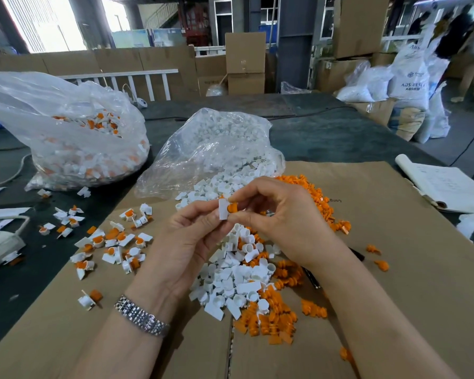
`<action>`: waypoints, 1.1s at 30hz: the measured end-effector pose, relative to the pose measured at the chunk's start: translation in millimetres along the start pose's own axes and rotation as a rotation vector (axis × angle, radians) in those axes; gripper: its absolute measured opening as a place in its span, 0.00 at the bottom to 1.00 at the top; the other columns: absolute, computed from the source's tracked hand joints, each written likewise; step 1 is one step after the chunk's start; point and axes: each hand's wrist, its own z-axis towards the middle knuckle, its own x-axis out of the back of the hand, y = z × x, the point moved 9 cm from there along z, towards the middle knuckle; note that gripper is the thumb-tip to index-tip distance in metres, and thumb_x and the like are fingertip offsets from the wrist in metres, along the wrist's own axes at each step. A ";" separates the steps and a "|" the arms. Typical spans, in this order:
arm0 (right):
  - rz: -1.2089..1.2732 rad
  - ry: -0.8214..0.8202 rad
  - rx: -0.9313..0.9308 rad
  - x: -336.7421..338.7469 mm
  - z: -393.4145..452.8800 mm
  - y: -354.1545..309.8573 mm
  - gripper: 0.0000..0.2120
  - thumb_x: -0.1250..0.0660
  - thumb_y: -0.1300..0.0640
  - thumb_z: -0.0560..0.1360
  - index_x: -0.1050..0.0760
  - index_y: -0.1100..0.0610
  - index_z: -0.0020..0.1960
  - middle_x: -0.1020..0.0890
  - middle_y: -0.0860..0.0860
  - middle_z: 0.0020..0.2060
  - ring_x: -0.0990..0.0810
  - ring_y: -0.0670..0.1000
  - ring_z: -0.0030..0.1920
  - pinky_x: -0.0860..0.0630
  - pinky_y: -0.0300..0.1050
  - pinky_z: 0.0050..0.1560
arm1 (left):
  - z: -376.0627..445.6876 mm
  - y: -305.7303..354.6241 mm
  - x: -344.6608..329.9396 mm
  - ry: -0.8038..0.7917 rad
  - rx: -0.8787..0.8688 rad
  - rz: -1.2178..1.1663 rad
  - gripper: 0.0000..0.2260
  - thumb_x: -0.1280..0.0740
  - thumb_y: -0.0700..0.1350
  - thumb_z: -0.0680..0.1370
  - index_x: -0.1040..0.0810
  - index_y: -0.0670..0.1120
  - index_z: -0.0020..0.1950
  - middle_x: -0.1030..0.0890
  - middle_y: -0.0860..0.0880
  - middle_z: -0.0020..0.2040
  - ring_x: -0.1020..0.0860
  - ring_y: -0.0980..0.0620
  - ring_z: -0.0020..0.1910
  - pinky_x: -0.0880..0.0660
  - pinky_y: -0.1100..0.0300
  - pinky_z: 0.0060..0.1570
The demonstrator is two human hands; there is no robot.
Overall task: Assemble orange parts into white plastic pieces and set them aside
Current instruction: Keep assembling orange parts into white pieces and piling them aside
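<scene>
My left hand (pixel 188 236) pinches a small white plastic piece (pixel 223 209) above the cardboard. My right hand (pixel 279 214) pinches an orange part (pixel 233 207) and holds it against the white piece's side. Below my hands lies a heap of loose white pieces (pixel 236 277) mixed with loose orange parts (pixel 277 321). More orange parts (pixel 318 201) lie behind my right hand. To the left, several assembled white-and-orange pieces (pixel 112 244) are scattered over the cardboard and the dark table.
A clear bag of white pieces (pixel 219 149) lies open behind the heap. A larger clear bag of assembled pieces (pixel 74 138) stands at the left. Brown cardboard (pixel 394 269) covers the table; a paper pad (pixel 446 184) lies at its right edge. A black pen (pixel 311 277) lies under my right forearm.
</scene>
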 end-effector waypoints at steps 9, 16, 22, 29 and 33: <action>-0.186 0.055 0.083 -2.3 0.5 -6.5 0.10 0.23 0.59 0.71 0.17 0.57 0.51 0.19 0.47 0.42 0.20 0.45 0.43 0.23 0.35 0.46 | -0.3 -1.8 1.6 0.020 0.010 0.053 0.15 0.27 0.40 0.73 0.18 0.34 0.57 0.15 0.36 0.53 0.14 0.44 0.49 0.17 0.59 0.47; -0.250 0.053 0.088 -5.0 0.0 -6.4 0.09 0.22 0.59 0.72 0.17 0.57 0.51 0.19 0.48 0.42 0.20 0.45 0.42 0.23 0.35 0.46 | -0.4 0.0 7.2 0.093 0.002 0.145 0.09 0.25 0.38 0.71 0.14 0.36 0.49 0.15 0.41 0.43 0.16 0.50 0.39 0.20 0.64 0.37; -0.239 0.054 0.070 -3.5 -0.9 -5.8 0.09 0.23 0.59 0.72 0.17 0.56 0.52 0.19 0.47 0.42 0.21 0.45 0.41 0.22 0.37 0.46 | -0.4 -1.4 9.0 0.085 0.041 0.079 0.10 0.24 0.36 0.69 0.14 0.36 0.49 0.14 0.37 0.44 0.14 0.46 0.39 0.18 0.63 0.39; -0.282 0.010 0.073 -9.0 -1.0 -5.7 0.09 0.23 0.59 0.72 0.17 0.56 0.52 0.19 0.47 0.42 0.22 0.45 0.41 0.24 0.35 0.45 | -1.2 -3.5 7.9 0.088 0.068 0.123 0.04 0.23 0.36 0.68 0.13 0.41 0.42 0.14 0.39 0.41 0.14 0.47 0.37 0.18 0.62 0.38; -0.278 -0.054 -0.023 -9.2 0.4 5.7 0.14 0.23 0.51 0.72 0.20 0.51 0.56 0.21 0.44 0.45 0.23 0.43 0.44 0.26 0.33 0.45 | -0.8 -4.6 11.5 0.127 0.086 0.159 0.04 0.22 0.38 0.66 0.12 0.43 0.40 0.14 0.39 0.43 0.14 0.48 0.39 0.18 0.62 0.38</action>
